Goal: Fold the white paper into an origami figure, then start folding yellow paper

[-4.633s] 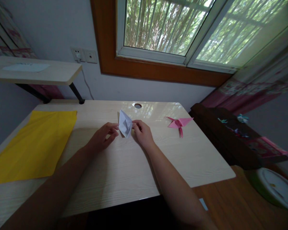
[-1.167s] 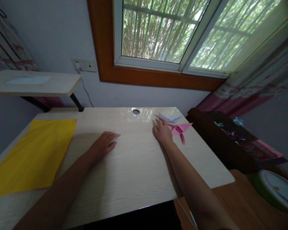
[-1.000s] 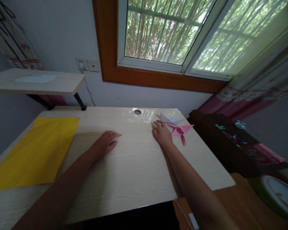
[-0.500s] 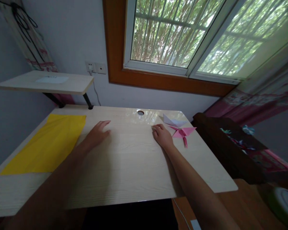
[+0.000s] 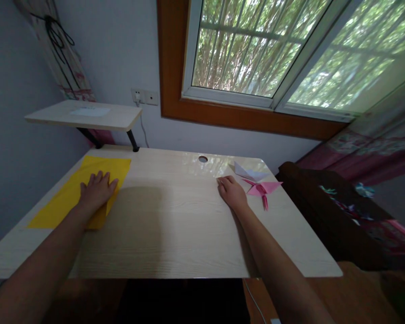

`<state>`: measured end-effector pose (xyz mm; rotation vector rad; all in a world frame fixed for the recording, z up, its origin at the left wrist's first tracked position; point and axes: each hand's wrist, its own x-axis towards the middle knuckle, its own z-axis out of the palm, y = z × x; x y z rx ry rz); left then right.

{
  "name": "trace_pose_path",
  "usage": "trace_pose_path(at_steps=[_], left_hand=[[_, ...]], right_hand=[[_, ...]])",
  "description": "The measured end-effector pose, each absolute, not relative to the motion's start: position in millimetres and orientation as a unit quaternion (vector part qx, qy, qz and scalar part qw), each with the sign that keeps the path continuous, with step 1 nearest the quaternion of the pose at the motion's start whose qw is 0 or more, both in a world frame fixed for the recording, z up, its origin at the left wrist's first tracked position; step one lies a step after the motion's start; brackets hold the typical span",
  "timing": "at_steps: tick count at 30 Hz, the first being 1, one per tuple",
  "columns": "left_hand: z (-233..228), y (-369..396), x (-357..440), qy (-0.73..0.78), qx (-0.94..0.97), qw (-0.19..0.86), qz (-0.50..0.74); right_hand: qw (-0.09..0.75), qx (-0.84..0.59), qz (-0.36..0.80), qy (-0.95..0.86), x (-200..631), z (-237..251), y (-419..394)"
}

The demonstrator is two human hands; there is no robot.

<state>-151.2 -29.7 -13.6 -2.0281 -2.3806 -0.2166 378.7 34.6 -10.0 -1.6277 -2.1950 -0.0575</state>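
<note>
My left hand (image 5: 97, 191) lies over a sheet of yellow paper (image 5: 60, 202) on the left of the desk, fingers spread. It appears to touch the paper. Toward the far right, my right hand (image 5: 232, 191) rests on the desk with its fingers curled together; what is under them, if anything, is hidden. Just right of that hand sits a folded pink paper figure (image 5: 263, 188) with pointed ends. Behind the pink one is a folded white paper piece (image 5: 249, 172).
The pale wooden desk (image 5: 189, 234) has a round cable hole (image 5: 203, 159) near its back edge. A raised shelf (image 5: 84, 113) on black legs stands at the back left, with a white sheet on it. Dark furniture (image 5: 324, 211) holding small items is beyond the desk's right side.
My left hand has moved left, from above the bare desk onto the yellow paper. My right hand stays beside the pink folded figure. The whole view has shifted slightly.
</note>
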Motion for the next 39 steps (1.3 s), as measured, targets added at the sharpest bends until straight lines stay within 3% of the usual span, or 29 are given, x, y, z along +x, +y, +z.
trace_pose_path(at_steps=[4,23,39], left_hand=[[-26.2,-35.1,-122.3,-0.76,-0.647,0.008,-0.061],[-10.2,-37.0,36.1,-0.376,-0.922,-0.063,-0.069],[-3.0,-9.1,77.8,-0.23,-0.968,-0.061,-0.082]], right_hand=[[0.212,-0.587,-0.022,-0.781,378.6,-11.0,34.4],[0.209,-0.579,-0.026,-0.787,377.9,-10.6,29.7],[0.257,-0.498,-0.023,-0.828,379.0,-15.1,30.4]])
